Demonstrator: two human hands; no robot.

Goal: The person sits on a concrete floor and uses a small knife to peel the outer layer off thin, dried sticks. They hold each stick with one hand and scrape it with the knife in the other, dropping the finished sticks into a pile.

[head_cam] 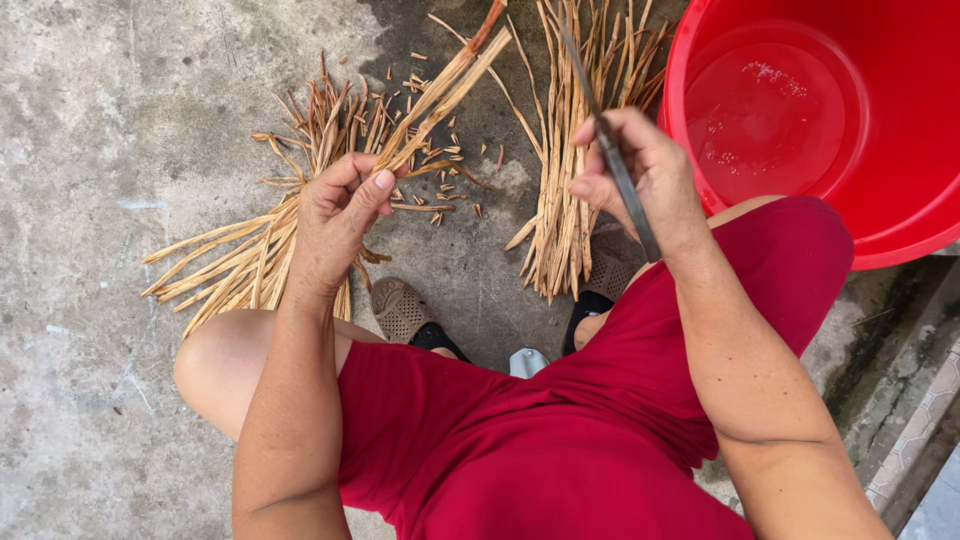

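Underfoot, a rough grey concrete floor (90, 120) is spreading across the scene, stained darker near the top, with a tiled gutter edge (915, 420) running along the lower right. Standing at the upper right, a large round red plastic tub (880, 200) is holding a shallow layer of clear water with a few small bubbles floating on it. The person, wearing red clothes and brown perforated sandals (400, 308), is squatting over the floor. Their left hand (340, 215) is gripping a few long tan dried plant strips (445, 85), its fingers closing around the lower ends while the strips are angling up and to the right. Their right hand (640, 170) is clenching a thin dark metal blade (620, 175), which is pointing upward past the fingers. A loose heap of dried tan strips (250, 260) is lying on the floor behind the left hand, another bundle of pale strips (565, 200) is lying behind the right hand beside the tub, and short cut scraps (440, 165) are scattering between them.
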